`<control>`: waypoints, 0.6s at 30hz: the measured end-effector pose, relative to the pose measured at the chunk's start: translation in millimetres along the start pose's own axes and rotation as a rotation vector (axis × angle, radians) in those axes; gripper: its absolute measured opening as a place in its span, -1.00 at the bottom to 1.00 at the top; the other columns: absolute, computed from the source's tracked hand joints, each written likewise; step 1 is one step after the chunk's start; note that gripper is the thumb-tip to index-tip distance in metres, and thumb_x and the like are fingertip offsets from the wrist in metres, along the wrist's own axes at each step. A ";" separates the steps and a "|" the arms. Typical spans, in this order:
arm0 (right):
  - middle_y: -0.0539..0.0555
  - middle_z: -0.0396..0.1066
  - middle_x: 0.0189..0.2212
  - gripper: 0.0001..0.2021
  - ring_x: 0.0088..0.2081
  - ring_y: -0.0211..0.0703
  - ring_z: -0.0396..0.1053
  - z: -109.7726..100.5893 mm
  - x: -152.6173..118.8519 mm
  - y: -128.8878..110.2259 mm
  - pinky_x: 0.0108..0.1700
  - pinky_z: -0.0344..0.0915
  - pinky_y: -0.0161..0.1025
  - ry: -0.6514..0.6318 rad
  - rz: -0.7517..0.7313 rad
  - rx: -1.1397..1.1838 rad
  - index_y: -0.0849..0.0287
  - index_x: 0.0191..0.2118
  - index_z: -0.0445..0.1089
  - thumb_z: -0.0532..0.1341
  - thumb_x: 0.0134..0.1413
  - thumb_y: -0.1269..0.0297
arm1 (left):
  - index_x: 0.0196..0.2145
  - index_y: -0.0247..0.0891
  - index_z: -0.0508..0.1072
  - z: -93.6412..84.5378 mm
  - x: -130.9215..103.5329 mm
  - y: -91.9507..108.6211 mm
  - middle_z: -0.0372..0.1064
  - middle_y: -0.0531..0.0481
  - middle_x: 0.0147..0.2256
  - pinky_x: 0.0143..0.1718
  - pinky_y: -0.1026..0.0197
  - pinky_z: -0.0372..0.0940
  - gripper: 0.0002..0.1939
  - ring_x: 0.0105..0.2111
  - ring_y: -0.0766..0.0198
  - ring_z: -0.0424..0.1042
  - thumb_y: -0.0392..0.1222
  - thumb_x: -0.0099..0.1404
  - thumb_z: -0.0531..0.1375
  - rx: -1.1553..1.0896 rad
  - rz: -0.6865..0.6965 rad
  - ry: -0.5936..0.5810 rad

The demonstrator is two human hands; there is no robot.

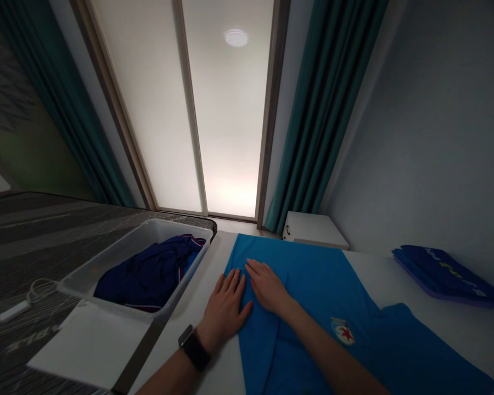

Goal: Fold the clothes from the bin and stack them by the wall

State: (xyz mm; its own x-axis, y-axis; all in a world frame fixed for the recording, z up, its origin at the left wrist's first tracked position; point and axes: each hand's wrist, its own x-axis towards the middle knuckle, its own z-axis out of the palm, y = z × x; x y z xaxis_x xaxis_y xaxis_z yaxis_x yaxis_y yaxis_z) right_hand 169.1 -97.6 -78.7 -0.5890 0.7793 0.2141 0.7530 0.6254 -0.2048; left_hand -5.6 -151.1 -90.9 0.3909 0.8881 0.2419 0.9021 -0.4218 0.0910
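Note:
A blue T-shirt (313, 274) with a star badge on its chest lies spread on the white table. Its left side is turned inward in a long flap, while one sleeve reaches out to the right. My left hand (227, 307) rests flat at the shirt's left edge, fingers stretched out and slightly apart, partly over the tabletop. Beside it, my right hand (267, 285) presses flat on the folded part, its fingers extended. Neither hand grips anything. A dark watch (194, 348) is on my left wrist.
Left of the table stands a translucent plastic bin (78, 274) holding dark blue clothes (148, 274). Folded blue garments (448, 277) are stacked at the table's right by the wall. A white cabinet (313, 227) stands beyond the far edge. A white power strip (14, 311) lies at far left.

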 end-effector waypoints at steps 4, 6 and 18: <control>0.05 -0.01 0.36 -0.50 0.37 -0.13 -0.12 7.3 4.2 -6.5 0.37 -0.20 0.03 -0.070 0.007 0.012 0.13 0.36 0.02 -0.17 0.37 0.23 | 0.32 -0.29 0.14 -1.6 -0.7 3.2 0.01 -0.23 0.32 0.31 -0.18 -0.11 -0.34 0.33 -0.04 -0.03 0.12 0.39 0.00 0.026 0.001 -0.013; 0.04 -0.06 0.37 -0.49 0.39 -0.10 -0.18 7.3 4.2 -3.5 0.37 -0.25 0.08 -0.093 0.047 0.005 0.09 0.37 0.00 -0.17 0.37 0.17 | 0.31 -0.28 0.16 -2.2 -0.6 3.7 0.02 -0.23 0.32 0.31 -0.19 -0.11 -0.34 0.33 -0.06 -0.03 0.13 0.38 0.00 0.030 0.003 -0.013; 0.06 -0.28 0.41 -0.39 0.41 -0.08 -0.34 -14.0 -20.8 15.6 0.37 -0.41 0.09 -0.209 0.279 -0.025 0.18 0.41 -0.16 -0.27 0.37 0.01 | 0.33 -0.26 0.12 -1.4 -1.4 0.7 0.00 -0.23 0.33 0.30 -0.21 -0.10 -0.31 0.33 -0.08 -0.01 0.20 0.41 -0.06 0.041 0.005 -0.026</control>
State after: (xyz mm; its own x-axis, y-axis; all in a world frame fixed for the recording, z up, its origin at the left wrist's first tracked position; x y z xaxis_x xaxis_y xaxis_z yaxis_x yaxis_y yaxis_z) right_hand 197.2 -104.6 -73.0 -0.4049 0.9131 -0.0479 0.8988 0.3879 -0.2041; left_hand -5.9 -152.9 -89.8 0.3994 0.8908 0.2167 0.9067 -0.4187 0.0499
